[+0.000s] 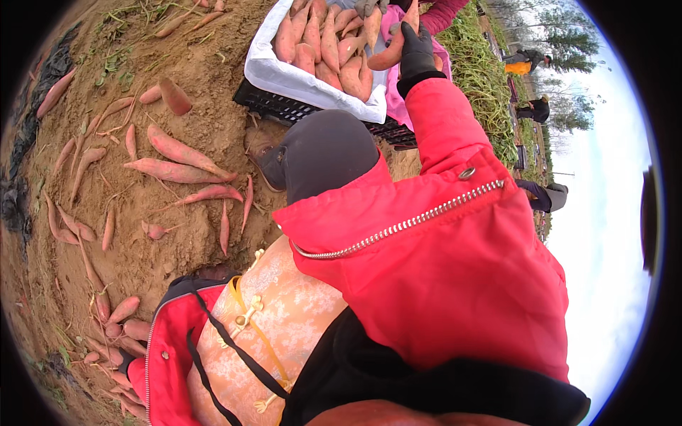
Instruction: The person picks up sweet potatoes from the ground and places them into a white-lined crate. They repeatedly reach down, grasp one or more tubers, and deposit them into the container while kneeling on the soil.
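Outdoors on a field of bare brown soil, under a pale sky, with rows of green vines running off beyond the crate and other people bent at work far behind it. On the soil, a black slatted crate lined with white sheeting and heaped with pinkish-orange sweet potatoes. Loose sweet potatoes scattered over the ground on the near-left side of the crate, long and tapered, dusted with earth, some with thin root tails. Over the far right corner of the crate, the right hand, in a black glove at the end of a red jacket sleeve, closed round one sweet potato: orange-pink, curved, smooth-skinned, blunt at one end, held just above the heap and touching the glove. A second tuber stands upright just behind the glove; whether gripped too, cannot tell. Left hand out of sight. Near the crate's front edge, a dark grey knee and a brown shoe.
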`<state>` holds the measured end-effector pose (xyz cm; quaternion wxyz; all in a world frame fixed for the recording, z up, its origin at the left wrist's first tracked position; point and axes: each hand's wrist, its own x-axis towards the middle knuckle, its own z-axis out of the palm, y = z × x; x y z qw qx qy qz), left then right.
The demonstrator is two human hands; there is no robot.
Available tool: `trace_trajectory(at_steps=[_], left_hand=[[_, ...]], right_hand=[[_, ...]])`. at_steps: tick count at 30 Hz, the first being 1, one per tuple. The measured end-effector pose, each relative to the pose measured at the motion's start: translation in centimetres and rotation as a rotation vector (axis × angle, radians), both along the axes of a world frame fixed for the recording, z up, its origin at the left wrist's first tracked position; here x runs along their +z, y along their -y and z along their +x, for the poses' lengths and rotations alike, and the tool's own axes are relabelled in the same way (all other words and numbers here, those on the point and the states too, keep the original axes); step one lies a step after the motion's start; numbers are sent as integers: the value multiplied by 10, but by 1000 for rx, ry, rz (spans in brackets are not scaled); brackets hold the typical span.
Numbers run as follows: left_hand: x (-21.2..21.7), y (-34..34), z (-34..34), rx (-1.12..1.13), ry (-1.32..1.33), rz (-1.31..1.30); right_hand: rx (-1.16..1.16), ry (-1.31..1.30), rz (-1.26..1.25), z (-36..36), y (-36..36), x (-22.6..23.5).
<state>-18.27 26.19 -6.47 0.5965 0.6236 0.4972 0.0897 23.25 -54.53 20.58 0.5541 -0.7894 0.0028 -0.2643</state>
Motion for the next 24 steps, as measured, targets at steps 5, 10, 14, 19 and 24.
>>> trace_trajectory(at_steps=[5, 10, 14, 19, 24], left_hand=[[68, 47, 31, 80, 246, -283], [128, 96, 58, 103, 396, -482], [160, 131, 79, 88, 446, -617], [176, 169, 112, 63, 449, -756], [172, 200, 145, 35, 418, -872]], right_hand=[[56, 44, -41, 21, 10, -56], [83, -402, -506, -8, -73, -110], [-16, -421, -857, -25, -88, -123], [-82, -190, -735, 9, -58, -76], [95, 120, -791, 25, -75, -71]])
